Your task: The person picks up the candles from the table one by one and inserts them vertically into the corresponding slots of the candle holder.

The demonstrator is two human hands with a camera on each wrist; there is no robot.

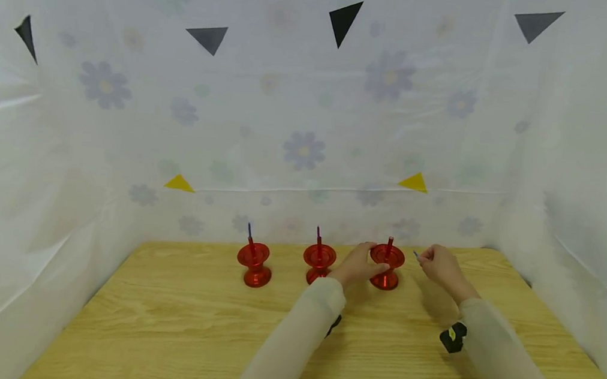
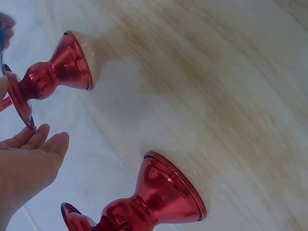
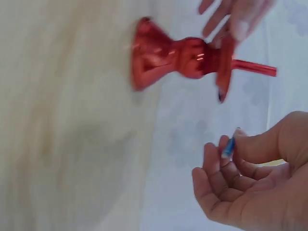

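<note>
Three red candle holders stand in a row at the back of the wooden table. The left one and the middle one each carry a thin stick with a blue tip. The right holder carries a red stick. My left hand lies with straight fingers against the right holder's upper dish. My right hand hovers just right of that holder and pinches a small blue stick between thumb and fingers.
White flowered sheeting walls in the table at the back and on both sides, close behind the holders. Black wrist-worn cameras sit on both forearms. Bare table top lies in front of the holders.
</note>
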